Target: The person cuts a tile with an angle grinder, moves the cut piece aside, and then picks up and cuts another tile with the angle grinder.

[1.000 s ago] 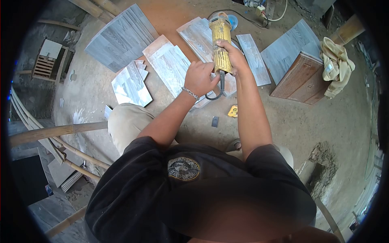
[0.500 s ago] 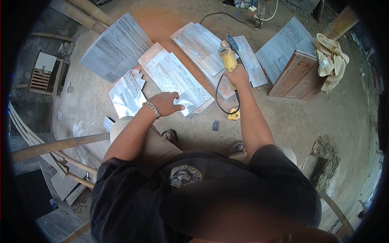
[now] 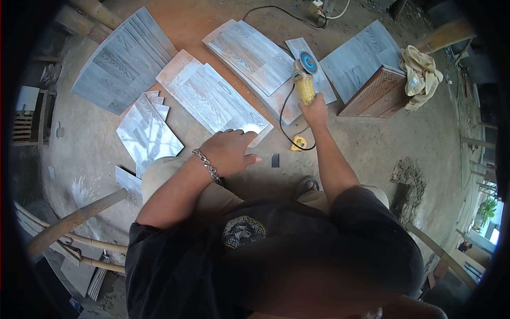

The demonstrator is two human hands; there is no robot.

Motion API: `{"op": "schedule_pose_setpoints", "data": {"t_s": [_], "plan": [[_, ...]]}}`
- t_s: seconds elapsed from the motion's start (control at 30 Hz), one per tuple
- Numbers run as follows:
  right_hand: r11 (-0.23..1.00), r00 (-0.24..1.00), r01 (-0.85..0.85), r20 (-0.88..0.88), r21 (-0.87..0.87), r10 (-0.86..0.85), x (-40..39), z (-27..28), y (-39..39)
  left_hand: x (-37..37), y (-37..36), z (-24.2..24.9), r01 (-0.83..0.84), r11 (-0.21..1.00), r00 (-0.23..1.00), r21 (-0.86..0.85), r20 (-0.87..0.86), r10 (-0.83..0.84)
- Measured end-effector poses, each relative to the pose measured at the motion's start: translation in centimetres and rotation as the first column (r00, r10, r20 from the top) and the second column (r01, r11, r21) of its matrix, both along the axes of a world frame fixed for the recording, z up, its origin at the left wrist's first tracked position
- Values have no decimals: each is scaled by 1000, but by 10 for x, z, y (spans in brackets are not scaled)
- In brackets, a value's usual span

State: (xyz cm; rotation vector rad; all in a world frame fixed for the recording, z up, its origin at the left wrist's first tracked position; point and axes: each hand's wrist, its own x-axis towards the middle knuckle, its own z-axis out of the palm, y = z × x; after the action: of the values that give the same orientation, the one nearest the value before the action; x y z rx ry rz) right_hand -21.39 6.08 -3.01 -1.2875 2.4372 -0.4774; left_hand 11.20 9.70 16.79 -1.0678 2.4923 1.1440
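Note:
My right hand (image 3: 314,110) is wrapped round the yellow angle grinder (image 3: 304,87), whose blue disc (image 3: 308,62) points up and away from me. The grinder is over the right end of a stack of grey wood-pattern tiles (image 3: 255,56). My left hand (image 3: 227,151), with a chain bracelet at the wrist, holds nothing, its thumb apart from the fingers. It hovers at the near end of another grey tile (image 3: 218,98), which lies on a dusty board. Whether the fingertips touch the tile cannot be told.
More grey tiles (image 3: 125,61) lean at the left, with cut pieces (image 3: 146,133) nearer me. A yellow tape measure (image 3: 298,142) and a small dark piece (image 3: 275,160) lie on the floor. Brown tiles (image 3: 372,95) and a beige cloth (image 3: 421,74) are at the right.
My left hand has drawn back toward me from the tile. The grinder has turned so its disc faces the camera more. The view has shifted, and the narrow tile piece lies partly behind the grinder.

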Motion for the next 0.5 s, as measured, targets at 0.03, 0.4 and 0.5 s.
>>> {"op": "schedule_pose_setpoints", "data": {"t_s": [0.03, 0.4, 0.5], "plan": [[1000, 1000, 3, -5, 3, -3, 2, 1, 0, 3, -3, 3, -12, 998, 1000, -59, 22, 13], [996, 994, 57, -86, -70, -63, -2, -24, -11, 45, 1, 20, -80, 994, 996, -70, -32, 78], [993, 991, 92, -90, -68, -98, -13, -31, -15, 52, 3, 15, -92, 987, 994, -134, -77, 82]]}}
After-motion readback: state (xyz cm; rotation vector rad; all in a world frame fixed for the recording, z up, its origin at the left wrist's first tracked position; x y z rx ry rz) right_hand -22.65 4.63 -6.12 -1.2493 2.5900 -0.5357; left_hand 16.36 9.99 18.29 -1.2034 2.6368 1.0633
